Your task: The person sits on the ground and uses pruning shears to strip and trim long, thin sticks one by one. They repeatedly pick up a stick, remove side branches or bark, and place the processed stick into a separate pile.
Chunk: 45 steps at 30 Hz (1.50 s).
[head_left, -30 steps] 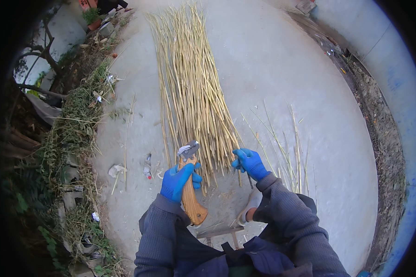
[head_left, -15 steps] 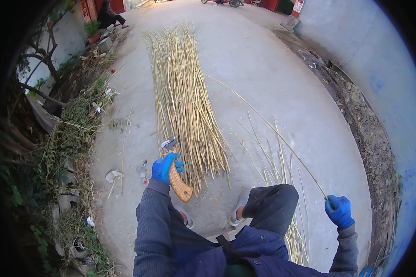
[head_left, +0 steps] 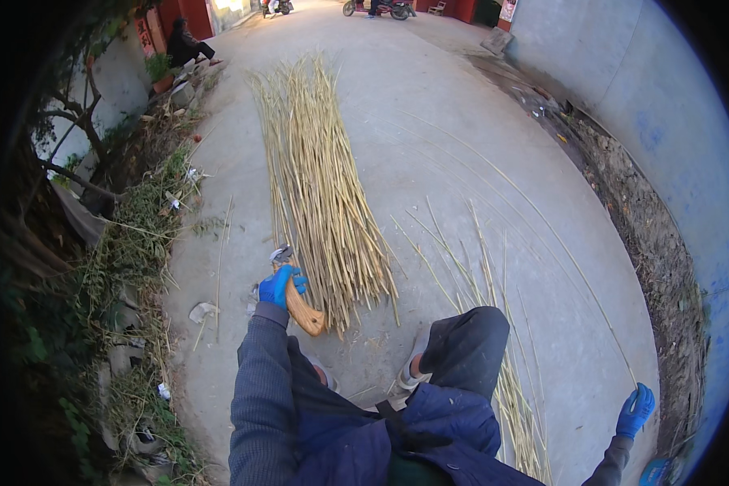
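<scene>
My left hand [head_left: 279,287], in a blue glove, is closed round the curved wooden handle [head_left: 305,314] of a tool with a grey metal end [head_left: 281,254]. The tool's exact kind is unclear. It is held over the lower left edge of a large bundle of dry, straw-coloured stalks [head_left: 320,186] lying on the concrete. At the far right, my right hand [head_left: 636,411], also gloved in blue, grips the near end of one long, thin stalk [head_left: 555,231]. That stalk bows up and to the left, apart from the bundle, with faint motion blur beside it.
A smaller, looser pile of stalks [head_left: 514,397] lies right of my knee. Weeds and rubble [head_left: 134,243] line the left side. A blue-grey wall [head_left: 624,65] and a dirt strip [head_left: 648,235] run along the right. Far off, a person [head_left: 185,44] sits near a motorbike [head_left: 378,9].
My right hand has moved right and downward, drawing the stalk away from the bundle. My left hand, still holding the tool, has shifted slightly up and left.
</scene>
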### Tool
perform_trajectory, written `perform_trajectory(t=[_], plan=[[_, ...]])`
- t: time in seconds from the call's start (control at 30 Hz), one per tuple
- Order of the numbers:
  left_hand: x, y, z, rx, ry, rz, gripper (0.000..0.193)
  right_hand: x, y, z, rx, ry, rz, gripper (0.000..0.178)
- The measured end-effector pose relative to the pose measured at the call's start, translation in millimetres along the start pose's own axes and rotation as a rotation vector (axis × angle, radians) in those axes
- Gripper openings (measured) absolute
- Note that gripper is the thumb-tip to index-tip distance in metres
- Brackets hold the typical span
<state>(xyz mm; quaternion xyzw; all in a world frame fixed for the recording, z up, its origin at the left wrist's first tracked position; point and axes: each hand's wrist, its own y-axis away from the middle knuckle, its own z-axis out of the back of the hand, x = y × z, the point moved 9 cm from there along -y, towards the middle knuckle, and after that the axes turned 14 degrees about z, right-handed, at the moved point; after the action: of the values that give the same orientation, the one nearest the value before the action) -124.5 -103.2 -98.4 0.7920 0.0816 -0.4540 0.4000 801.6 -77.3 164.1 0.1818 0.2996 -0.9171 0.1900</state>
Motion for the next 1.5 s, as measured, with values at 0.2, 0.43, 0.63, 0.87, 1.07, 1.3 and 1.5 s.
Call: perform_trajectory(t=[0.2, 0.43, 0.63, 0.87, 1.07, 1.3, 1.5], plan=[[1.4, -5.2, 0.3, 0.002, 0.044, 0.018, 0.042, -25.9, 44.2, -58.6, -0.080, -0.679, -0.510, 0.022], [-10.3, 88.7, -85.1, 0.258, -0.204, 0.120, 0.049, 231.1, -132.5, -46.2, 0.405, -1.985, -0.353, 0.029], [12.8, 213.1, -153.3, 0.538, -0.511, 0.199, 0.038, 399.8, -276.2, 18.6, 0.467, -2.276, 0.066, 0.028], [45.8, 280.8, -161.8, 0.628, -0.753, 0.229, 0.026, 470.7, -334.3, 54.8, 0.315, -2.354, 0.133, 0.033], [39.2, 283.4, -162.7, 0.609, -0.886, 0.042, 0.025, 485.9, -334.0, 51.7, 0.353, -2.330, 0.028, 0.034], [32.7, 275.5, -161.8, 0.489, -0.946, -0.056, 0.030, 498.5, -321.3, 42.2, 0.374, -2.316, -0.011, 0.031], [21.1, 272.1, -160.0, 0.457, -1.081, -0.162, 0.031, 512.3, -293.5, 33.7, 0.393, -2.319, -0.081, 0.028]])
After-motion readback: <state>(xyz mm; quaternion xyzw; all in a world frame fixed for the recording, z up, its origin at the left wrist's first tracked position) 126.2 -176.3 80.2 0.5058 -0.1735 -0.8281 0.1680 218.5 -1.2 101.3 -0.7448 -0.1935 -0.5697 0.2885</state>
